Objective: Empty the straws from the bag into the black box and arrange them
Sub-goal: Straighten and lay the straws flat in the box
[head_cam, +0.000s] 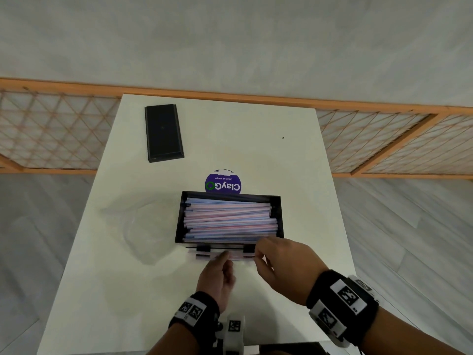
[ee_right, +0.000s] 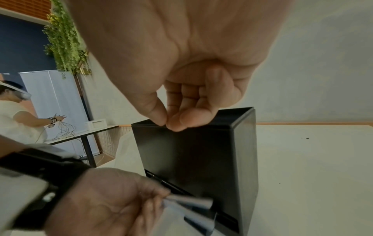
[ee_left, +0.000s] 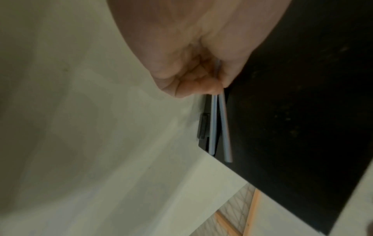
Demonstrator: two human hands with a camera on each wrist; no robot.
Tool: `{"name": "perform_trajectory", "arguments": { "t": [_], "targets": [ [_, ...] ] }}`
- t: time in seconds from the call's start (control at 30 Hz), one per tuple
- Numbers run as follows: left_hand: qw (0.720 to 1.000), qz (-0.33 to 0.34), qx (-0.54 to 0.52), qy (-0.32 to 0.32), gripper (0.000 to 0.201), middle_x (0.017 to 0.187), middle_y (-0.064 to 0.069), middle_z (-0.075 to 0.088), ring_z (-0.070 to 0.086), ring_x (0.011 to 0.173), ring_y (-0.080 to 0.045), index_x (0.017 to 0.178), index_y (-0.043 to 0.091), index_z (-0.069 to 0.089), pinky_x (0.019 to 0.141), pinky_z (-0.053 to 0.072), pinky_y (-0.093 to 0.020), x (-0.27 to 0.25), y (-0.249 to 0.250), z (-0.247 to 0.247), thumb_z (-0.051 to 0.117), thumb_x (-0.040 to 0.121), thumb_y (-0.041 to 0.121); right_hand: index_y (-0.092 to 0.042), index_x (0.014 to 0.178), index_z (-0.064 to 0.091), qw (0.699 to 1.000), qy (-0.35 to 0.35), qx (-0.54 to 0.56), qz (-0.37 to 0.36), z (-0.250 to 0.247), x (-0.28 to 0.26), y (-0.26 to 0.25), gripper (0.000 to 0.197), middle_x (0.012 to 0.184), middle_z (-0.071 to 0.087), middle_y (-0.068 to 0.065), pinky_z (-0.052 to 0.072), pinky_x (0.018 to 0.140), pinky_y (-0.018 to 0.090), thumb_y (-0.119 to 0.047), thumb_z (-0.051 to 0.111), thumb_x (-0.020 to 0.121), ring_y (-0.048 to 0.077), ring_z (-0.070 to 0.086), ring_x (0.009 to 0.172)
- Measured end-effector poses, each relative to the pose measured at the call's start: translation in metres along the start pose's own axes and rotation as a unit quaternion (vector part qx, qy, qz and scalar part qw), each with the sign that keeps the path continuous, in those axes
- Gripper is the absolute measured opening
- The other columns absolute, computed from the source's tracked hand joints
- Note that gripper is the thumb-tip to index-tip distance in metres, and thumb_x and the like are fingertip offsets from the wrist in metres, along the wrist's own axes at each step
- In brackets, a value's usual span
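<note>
The open black box (head_cam: 277, 216) stands mid-table, full of pink-and-blue striped straws (head_cam: 230, 217) lying crosswise. At the foot of its near wall, my left hand (head_cam: 225, 257) pinches a few straws (head_cam: 204, 256). In the left wrist view those straws (ee_left: 221, 124) stick out past my left hand (ee_left: 219, 89) along the black box (ee_left: 302, 111). My right hand (head_cam: 258, 254) hovers at the box's near right corner. In the right wrist view the right hand (ee_right: 166, 125) has thumb and forefinger tips together at the black box (ee_right: 191, 159) rim, with nothing visible between them. The left hand (ee_right: 161, 198) grips straws (ee_right: 189, 202) below.
An empty clear plastic bag (head_cam: 138, 226) lies left of the box. The black lid (head_cam: 163, 133) sits at the far left of the white table (head_cam: 256, 139). A purple round sticker (head_cam: 223, 184) shows behind the box. A wooden lattice rail (head_cam: 384, 139) borders the table's far side.
</note>
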State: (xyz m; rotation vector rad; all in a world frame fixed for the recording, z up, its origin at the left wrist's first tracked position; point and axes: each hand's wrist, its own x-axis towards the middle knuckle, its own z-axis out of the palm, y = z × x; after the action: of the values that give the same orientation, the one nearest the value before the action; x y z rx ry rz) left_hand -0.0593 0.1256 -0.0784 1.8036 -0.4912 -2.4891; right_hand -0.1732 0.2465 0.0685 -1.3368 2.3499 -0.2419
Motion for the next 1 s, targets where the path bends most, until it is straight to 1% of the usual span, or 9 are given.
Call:
{"name": "perform_trajectory", "arguments": {
  "t": [0.2, 0.3, 0.43, 0.53, 0.67, 0.77, 0.8, 0.87, 1.0],
  "targets": [
    [0.98, -0.042, 0.184, -0.059, 0.01, 0.072, -0.005, 0.059, 0.051, 0.055, -0.011, 0.096, 0.012, 0.063, 0.052, 0.041, -0.023, -0.041, 0.005, -0.027, 0.072, 0.095, 0.016, -0.03, 0.089, 0.054, 1.0, 0.026, 0.009, -0.016, -0.006, 0.005, 0.008, 0.014, 0.085, 0.057, -0.012, 0.049, 0.059, 0.031, -0.038, 0.046, 0.095, 0.013, 0.056, 0.071],
    [0.924, 0.049, 0.359, -0.123, 0.02, 0.071, -0.006, 0.063, 0.051, 0.058, -0.014, 0.091, 0.002, 0.066, 0.057, 0.04, -0.027, -0.078, 0.021, -0.032, 0.069, 0.098, 0.021, -0.03, 0.088, 0.054, 0.998, 0.059, 0.025, -0.021, -0.012, 0.011, 0.011, 0.013, 0.086, 0.055, -0.011, 0.051, 0.06, 0.033, -0.039, 0.048, 0.094, 0.013, 0.055, 0.072],
    [0.765, 0.31, 0.538, -0.173, 0.027, 0.074, -0.001, 0.054, 0.051, 0.07, -0.013, 0.085, 0.011, 0.061, 0.068, 0.043, -0.031, -0.12, 0.06, -0.015, 0.056, 0.104, 0.029, -0.03, 0.09, 0.055, 0.993, 0.106, 0.051, -0.014, -0.03, 0.018, 0.019, 0.009, 0.089, 0.053, -0.012, 0.05, 0.062, 0.032, -0.038, 0.052, 0.093, 0.012, 0.054, 0.073],
    [0.632, 0.482, 0.596, -0.112, 0.025, 0.074, 0.003, 0.047, 0.048, 0.07, -0.018, 0.08, 0.016, 0.045, 0.067, 0.041, -0.037, -0.134, 0.092, 0.011, 0.047, 0.102, 0.027, -0.031, 0.091, 0.055, 0.989, 0.138, 0.056, 0.003, -0.046, 0.022, 0.031, 0.006, 0.09, 0.054, -0.013, 0.051, 0.064, 0.032, -0.036, 0.056, 0.095, 0.009, 0.055, 0.074],
    [0.479, 0.482, 0.733, -0.044, 0.014, 0.077, 0.002, 0.056, 0.051, 0.061, -0.02, 0.094, 0.022, 0.033, 0.061, 0.046, -0.04, -0.125, 0.125, 0.053, 0.043, 0.103, 0.025, -0.033, 0.093, 0.058, 0.984, 0.167, 0.052, 0.028, -0.058, 0.023, 0.046, 0.003, 0.09, 0.056, -0.014, 0.052, 0.063, 0.033, -0.034, 0.059, 0.095, 0.006, 0.054, 0.071],
    [0.344, 0.469, 0.814, -0.014, 0.015, 0.092, -0.003, 0.065, 0.056, 0.069, -0.024, 0.099, 0.023, 0.032, 0.061, 0.046, -0.037, -0.107, 0.127, 0.081, 0.047, 0.1, 0.023, -0.034, 0.094, 0.058, 0.983, 0.167, 0.052, 0.048, -0.057, 0.025, 0.051, 0.003, 0.089, 0.057, -0.013, 0.053, 0.064, 0.034, -0.036, 0.059, 0.095, 0.006, 0.055, 0.071],
    [0.324, 0.459, 0.827, -0.013, 0.011, 0.099, -0.005, 0.066, 0.059, 0.077, -0.025, 0.103, 0.021, 0.039, 0.063, 0.043, -0.036, -0.102, 0.125, 0.088, 0.049, 0.1, 0.023, -0.033, 0.094, 0.058, 0.984, 0.163, 0.056, 0.054, -0.056, 0.026, 0.052, 0.003, 0.09, 0.057, -0.013, 0.053, 0.065, 0.034, -0.036, 0.059, 0.095, 0.006, 0.056, 0.071],
    [0.319, 0.438, 0.84, -0.017, 0.018, 0.112, -0.006, 0.061, 0.059, 0.096, -0.027, 0.112, 0.017, 0.049, 0.069, 0.04, -0.036, -0.092, 0.121, 0.093, 0.052, 0.099, 0.027, -0.032, 0.096, 0.06, 0.983, 0.154, 0.077, 0.062, -0.051, 0.027, 0.053, 0.003, 0.091, 0.058, -0.013, 0.054, 0.068, 0.034, -0.034, 0.059, 0.095, 0.006, 0.057, 0.073],
    [0.389, 0.47, 0.792, -0.031, 0.025, 0.113, -0.002, 0.053, 0.052, 0.101, -0.022, 0.112, 0.018, 0.051, 0.08, 0.047, -0.034, -0.083, 0.121, 0.082, 0.056, 0.096, 0.037, -0.028, 0.104, 0.064, 0.976, 0.143, 0.151, 0.063, -0.039, 0.026, 0.046, 0.01, 0.093, 0.062, -0.012, 0.05, 0.074, 0.021, -0.026, 0.06, 0.095, 0.005, 0.061, 0.079]
  ]
}}
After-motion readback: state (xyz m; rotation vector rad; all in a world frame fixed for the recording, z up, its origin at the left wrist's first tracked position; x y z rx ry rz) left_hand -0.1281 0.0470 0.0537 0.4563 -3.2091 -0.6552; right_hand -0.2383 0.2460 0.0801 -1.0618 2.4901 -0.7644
